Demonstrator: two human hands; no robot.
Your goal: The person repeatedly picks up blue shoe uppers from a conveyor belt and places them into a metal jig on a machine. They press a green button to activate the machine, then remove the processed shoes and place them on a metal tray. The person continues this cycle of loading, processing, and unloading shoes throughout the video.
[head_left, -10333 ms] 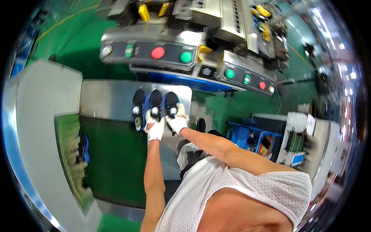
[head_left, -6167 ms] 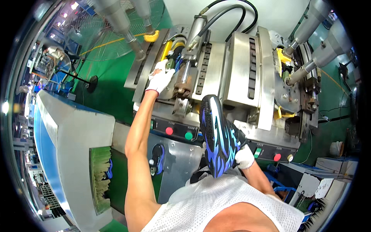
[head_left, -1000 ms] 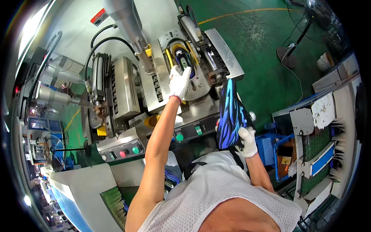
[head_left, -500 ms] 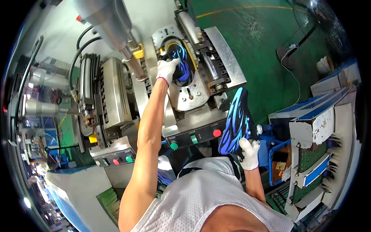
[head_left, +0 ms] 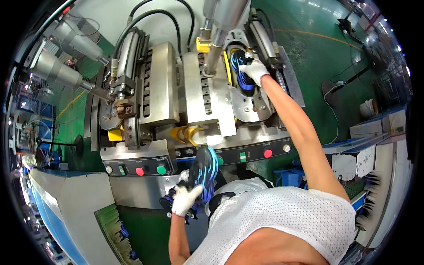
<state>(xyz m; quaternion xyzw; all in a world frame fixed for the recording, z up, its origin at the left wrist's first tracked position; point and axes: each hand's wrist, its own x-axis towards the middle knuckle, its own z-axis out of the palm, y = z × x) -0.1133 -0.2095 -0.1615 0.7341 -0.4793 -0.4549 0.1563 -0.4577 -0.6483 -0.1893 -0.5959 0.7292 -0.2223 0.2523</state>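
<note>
My right hand (head_left: 255,70), in a white glove, reaches up into the open steel press (head_left: 207,97). It grips a black shoe with blue laces (head_left: 240,70) that sits in the press cavity. My left hand (head_left: 184,199), also gloved, is low in front of my chest. It is closed on a blue and black sports shoe (head_left: 202,173), held sole outward just below the press's control strip. More dark shoes (head_left: 170,204) lie under that hand, partly hidden by it.
A control panel (head_left: 139,170) with red and green buttons sits left of the held shoe, and a second panel (head_left: 265,153) is at right. Hydraulic cylinders and hoses (head_left: 70,57) stand at the upper left. A grey table (head_left: 75,207) with a green brush mat (head_left: 112,225) is at the lower left.
The view has swung round. Before, my left hand was on the shoe in the press and my right held the blue shoe; now the right is in the press and the left holds the shoe.
</note>
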